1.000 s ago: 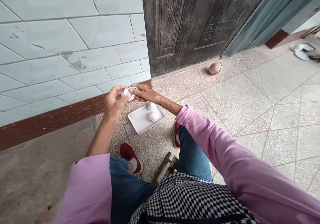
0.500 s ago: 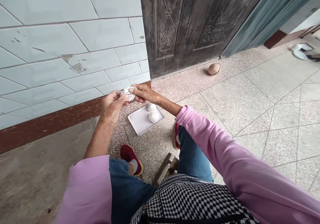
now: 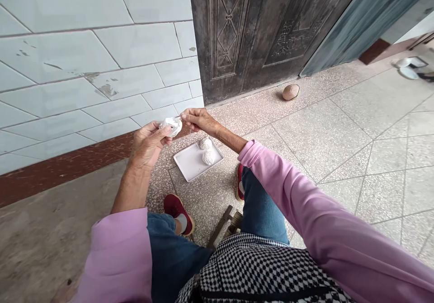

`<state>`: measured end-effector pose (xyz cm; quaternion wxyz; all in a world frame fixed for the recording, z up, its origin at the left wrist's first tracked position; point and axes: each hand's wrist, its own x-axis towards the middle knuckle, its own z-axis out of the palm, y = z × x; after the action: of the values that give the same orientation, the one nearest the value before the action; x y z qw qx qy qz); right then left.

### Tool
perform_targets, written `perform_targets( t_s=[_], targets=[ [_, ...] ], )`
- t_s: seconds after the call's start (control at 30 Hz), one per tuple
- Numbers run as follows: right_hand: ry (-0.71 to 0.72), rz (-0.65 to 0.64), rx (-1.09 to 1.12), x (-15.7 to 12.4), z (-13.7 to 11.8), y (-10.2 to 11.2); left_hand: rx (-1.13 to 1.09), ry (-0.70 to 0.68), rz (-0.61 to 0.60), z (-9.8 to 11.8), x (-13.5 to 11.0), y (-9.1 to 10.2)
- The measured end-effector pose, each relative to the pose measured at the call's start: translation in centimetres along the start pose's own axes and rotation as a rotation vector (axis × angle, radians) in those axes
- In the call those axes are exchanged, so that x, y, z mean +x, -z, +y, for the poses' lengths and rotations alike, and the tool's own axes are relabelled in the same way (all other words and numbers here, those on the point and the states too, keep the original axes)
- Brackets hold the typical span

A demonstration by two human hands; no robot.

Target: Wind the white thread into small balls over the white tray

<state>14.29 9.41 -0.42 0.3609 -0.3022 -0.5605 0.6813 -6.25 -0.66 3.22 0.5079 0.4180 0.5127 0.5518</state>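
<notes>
A small loop-shaped bundle of white yarn (image 3: 172, 126) is gripped between the thumb and fingers of my left hand (image 3: 148, 146), in front of the wall. Just to the right of the bundle, my right hand (image 3: 200, 121) is closed in a pinch, apart from the bundle's main part. Whatever lies between its fingertips is too fine to make out. Below the hands, a shallow white tray (image 3: 186, 164) rests on the speckled floor. Two round balls of white yarn, a nearer one (image 3: 208, 157) and a farther one (image 3: 205, 143), sit at its right side.
A tiled wall (image 3: 135, 77) with a red-brown base stands ahead on the left, beside a dark carved door (image 3: 244, 36). A brownish round object (image 3: 290, 92) lies by the doorstep. My red shoes (image 3: 176, 209) flank the tray, and part of a wooden stool (image 3: 222, 226) shows beneath me.
My right hand has come off the yarn bundle and moved slightly up and right into a pinch. My left hand still holds the bundle, shifted a little left.
</notes>
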Motion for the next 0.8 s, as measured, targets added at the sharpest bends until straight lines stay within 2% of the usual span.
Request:
perform_targets(
  t_s=[0.1,0.2,0.27,0.33,0.43,0.5,0.57,0.67,0.8],
  targets=[
    [-0.003,-0.127,-0.192,-0.7,0.7,-1.0,0.022,-0.03,0.043,-0.1,0.4,0.2],
    [0.064,-0.284,-0.342,-2.3,0.3,-2.0,0.173,-0.081,0.135,0.0,1.1,1.1],
    [0.099,-0.331,-0.395,-3.0,-0.5,-2.1,0.288,-0.111,0.174,0.2,1.5,1.7],
    [0.109,-0.293,-0.41,-3.1,-1.4,-1.5,0.374,-0.116,0.159,0.2,1.5,1.9],
    [0.116,-0.159,-0.38,-2.4,-2.1,-0.1,0.429,-0.082,-0.014,0.4,0.8,1.2],
    [0.126,-0.104,-0.344,-1.8,-2.1,0.7,0.386,-0.055,-0.154,0.7,0.1,0.5],
    [0.143,-0.083,-0.307,-1.4,-1.9,1.2,0.275,-0.027,-0.21,1.0,-0.5,-0.1],
    [0.149,-0.082,-0.332,-1.3,-1.4,0.9,0.061,-0.013,-0.136,1.2,-0.7,-0.4],
    [0.114,-0.193,-0.599,-2.5,-1.3,-1.3,-0.075,-0.077,0.048,0.9,0.3,-0.1]
  ],
)
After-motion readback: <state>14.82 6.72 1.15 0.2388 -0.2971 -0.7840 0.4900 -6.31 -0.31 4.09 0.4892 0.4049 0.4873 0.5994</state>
